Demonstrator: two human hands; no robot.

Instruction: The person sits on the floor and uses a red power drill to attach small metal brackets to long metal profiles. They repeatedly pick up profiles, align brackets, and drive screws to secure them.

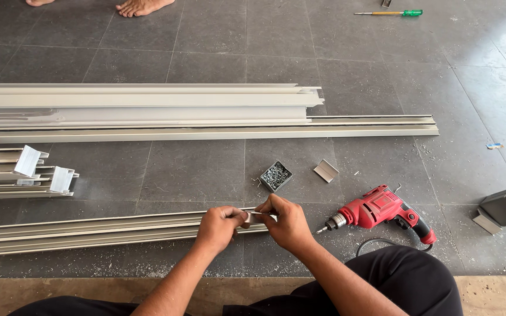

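left hand (218,227): ours, fingers curled tight around the end of the near aluminium profile (89,231), pinning it to the floor.
right hand (288,222): ours, fingertips pinched shut on a small bright metal piece (257,213) right at the profile end; we can't tell exactly what the piece is.
near aluminium profile: long, thin-walled, matte beige extrusion with ribbed edges, lying flat and running off to the left; its end sits between our two hands.
screw box (276,175): small square open box full of shiny silver screws, just beyond our hands; a few loose ones beside it.
bracket (326,170): short folded metal angle, right of the box.
drill (382,212): red corded electric drill, steel chuck pointing at our right hand, lying on its side, near but not touching.
far profiles (147,111): stacked wider extrusions, same pale finish, well apart.
floor (206,64): dark grey matte tiles, dusted with metal swarf near us.
screwdriver (390,13): green handle, far off.
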